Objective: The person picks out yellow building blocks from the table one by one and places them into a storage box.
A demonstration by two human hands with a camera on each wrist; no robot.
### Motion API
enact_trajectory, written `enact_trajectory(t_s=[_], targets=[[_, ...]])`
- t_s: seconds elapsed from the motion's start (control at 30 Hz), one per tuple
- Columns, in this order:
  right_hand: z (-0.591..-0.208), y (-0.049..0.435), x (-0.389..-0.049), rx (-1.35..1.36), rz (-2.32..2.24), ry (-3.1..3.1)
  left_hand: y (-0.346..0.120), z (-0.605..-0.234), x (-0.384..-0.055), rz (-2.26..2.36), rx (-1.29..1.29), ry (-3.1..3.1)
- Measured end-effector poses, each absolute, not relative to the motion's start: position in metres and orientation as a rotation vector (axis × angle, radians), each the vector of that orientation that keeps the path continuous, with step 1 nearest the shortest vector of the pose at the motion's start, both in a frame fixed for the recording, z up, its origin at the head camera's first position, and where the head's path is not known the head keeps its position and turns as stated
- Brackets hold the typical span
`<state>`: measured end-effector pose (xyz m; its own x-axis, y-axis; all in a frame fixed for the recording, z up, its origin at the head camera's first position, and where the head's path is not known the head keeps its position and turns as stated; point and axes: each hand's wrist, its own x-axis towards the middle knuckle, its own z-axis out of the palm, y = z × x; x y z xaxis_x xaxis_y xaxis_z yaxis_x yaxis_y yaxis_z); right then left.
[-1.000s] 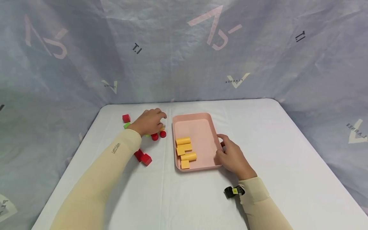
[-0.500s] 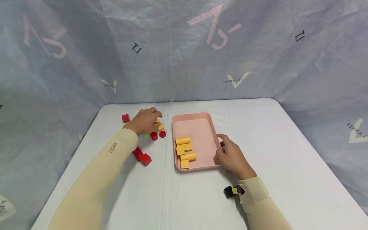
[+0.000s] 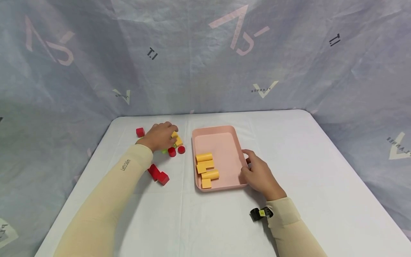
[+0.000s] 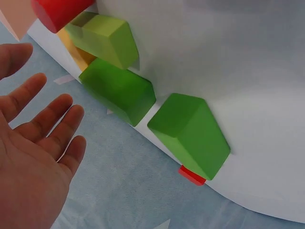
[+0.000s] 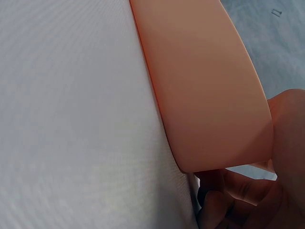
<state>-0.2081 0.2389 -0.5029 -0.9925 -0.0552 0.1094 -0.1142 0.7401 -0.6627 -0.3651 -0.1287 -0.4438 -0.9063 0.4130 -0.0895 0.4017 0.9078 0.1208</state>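
My left hand (image 3: pixel 159 136) hovers over loose blocks left of the pink tray (image 3: pixel 221 142). In the left wrist view its fingers (image 4: pixel 59 107) are spread and hold nothing. Yellow blocks (image 3: pixel 179 142) show by its thumb. Close by stand two red cylinders (image 3: pixel 172 152). Several green blocks (image 4: pixel 188 136) lie near it in the left wrist view; the hand mostly hides them from the head view. My right hand (image 3: pixel 261 176) grips the tray's right side near its front corner, some fingers curled against the outside. Inside the tray's left part lie several yellow blocks (image 3: pixel 210 175).
Two red blocks (image 3: pixel 163 178) lie together nearer the front, and a red cube (image 3: pixel 140 132) sits farther back on the left. A white cloth covers the table (image 3: pixel 218 225). Grey-blue curtains (image 3: pixel 192 64) hang behind it. A black device (image 3: pixel 260 214) is worn at the right wrist.
My left hand has moved a little left and back from the tray's side, uncovering more of the yellow blocks. The right hand and the tray have stayed still.
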Motion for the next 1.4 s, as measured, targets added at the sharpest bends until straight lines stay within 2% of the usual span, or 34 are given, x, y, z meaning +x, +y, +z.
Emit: enact_trajectory(t_s=[1.4], targets=[[-0.503, 0.240, -0.208, 0.123, 1.151, -2.855, -0.118, -0.462, -0.373, 0.124, 0.597, 2.883]])
